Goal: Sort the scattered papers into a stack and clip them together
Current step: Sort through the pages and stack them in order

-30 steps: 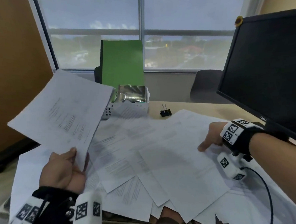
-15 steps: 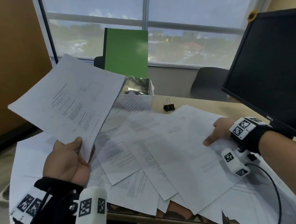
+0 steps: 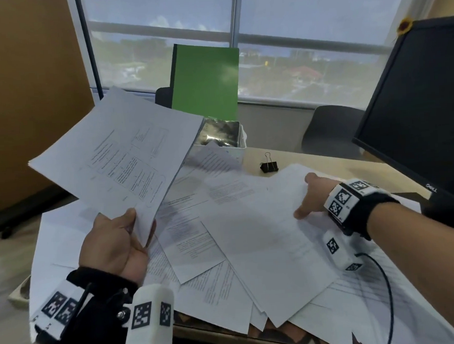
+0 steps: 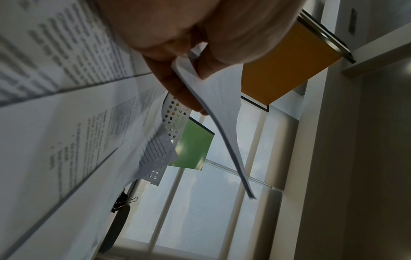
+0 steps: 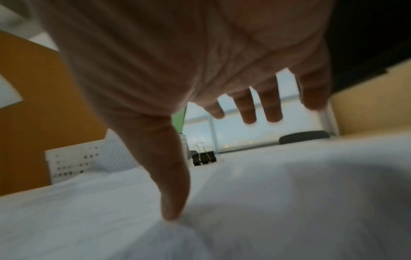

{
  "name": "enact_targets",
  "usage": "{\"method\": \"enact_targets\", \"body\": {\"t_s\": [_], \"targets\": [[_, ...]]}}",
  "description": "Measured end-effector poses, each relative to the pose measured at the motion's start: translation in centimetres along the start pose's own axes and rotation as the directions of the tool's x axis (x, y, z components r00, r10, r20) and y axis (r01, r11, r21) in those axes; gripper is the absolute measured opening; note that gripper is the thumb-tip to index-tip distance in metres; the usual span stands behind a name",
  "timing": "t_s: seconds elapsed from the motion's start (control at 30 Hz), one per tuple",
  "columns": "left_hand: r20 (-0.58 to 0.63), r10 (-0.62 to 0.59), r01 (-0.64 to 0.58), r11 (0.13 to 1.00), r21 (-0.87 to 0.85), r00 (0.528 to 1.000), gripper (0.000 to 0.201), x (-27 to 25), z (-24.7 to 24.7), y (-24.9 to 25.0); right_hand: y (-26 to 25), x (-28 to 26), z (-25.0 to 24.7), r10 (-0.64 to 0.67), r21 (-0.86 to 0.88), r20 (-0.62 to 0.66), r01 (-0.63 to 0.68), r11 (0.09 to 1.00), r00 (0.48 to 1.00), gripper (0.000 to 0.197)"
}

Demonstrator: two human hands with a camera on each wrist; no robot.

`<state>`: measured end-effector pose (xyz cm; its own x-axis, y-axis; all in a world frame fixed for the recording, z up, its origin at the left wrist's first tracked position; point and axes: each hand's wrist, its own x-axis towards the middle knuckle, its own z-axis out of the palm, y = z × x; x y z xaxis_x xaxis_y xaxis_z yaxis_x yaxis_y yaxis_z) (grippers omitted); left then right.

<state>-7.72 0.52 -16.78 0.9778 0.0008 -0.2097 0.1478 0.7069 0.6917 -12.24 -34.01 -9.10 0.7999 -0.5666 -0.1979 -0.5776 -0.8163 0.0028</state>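
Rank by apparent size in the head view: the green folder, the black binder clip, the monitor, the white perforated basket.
1. Monitor, though cut off by the frame edge and nearer the camera.
2. Green folder.
3. White perforated basket, partly hidden by papers.
4. Black binder clip, clearly smallest.

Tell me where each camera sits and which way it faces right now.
Head: worn on the head, looks forward and down at the desk, papers, both hands.
Left wrist: looks along the left hand at the sheets it pinches, window beyond.
Right wrist: looks along the right hand, fingers spread over the papers, thumb touching one.
Shared: all three show the clip and green folder.
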Motion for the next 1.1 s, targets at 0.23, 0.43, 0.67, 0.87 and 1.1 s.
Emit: {"method": "enact_targets", "body": {"t_s": [0.23, 0.43, 0.67, 0.87, 1.1], "targets": [[-0.010, -0.004, 0.004, 1.000, -0.012, 1.000, 0.030, -0.2, 0.0, 0.0, -6.1, -1.2, -1.5, -0.531, -0.157, -0.043, 0.519, 0.840, 0.846, 0.058], [0.002, -0.016, 0.016, 0.997, -0.075, 1.000, 0.024, -0.1, -0.4, 0.0, -11.2, -0.6, -0.8, -0.578, -0.189, 0.243, 0.622, 0.760, 0.779, 0.097], [-0.028, -0.010, 0.009, 0.999, -0.046, 1.000, 0.018, 0.4, -0.9, 0.0, -11.7, 0.2, -0.4, -0.564, -0.330, 0.251, 0.617, 0.714, 0.787, 0.064], [-0.115, 0.011, -0.005, 0.999, 0.050, 0.993, 0.014, 1.4, -1.6, 0.0, -11.7, 0.7, -0.9, -0.575, -0.214, 0.249, 0.623, 0.752, 0.779, 0.084], [-0.067, 0.008, -0.004, 0.998, 0.062, 0.998, 0.025, 0.6, -1.1, -0.2, -12.5, -0.1, -1.3, -0.564, -0.231, 0.302, 0.633, 0.739, 0.769, 0.046]]}}
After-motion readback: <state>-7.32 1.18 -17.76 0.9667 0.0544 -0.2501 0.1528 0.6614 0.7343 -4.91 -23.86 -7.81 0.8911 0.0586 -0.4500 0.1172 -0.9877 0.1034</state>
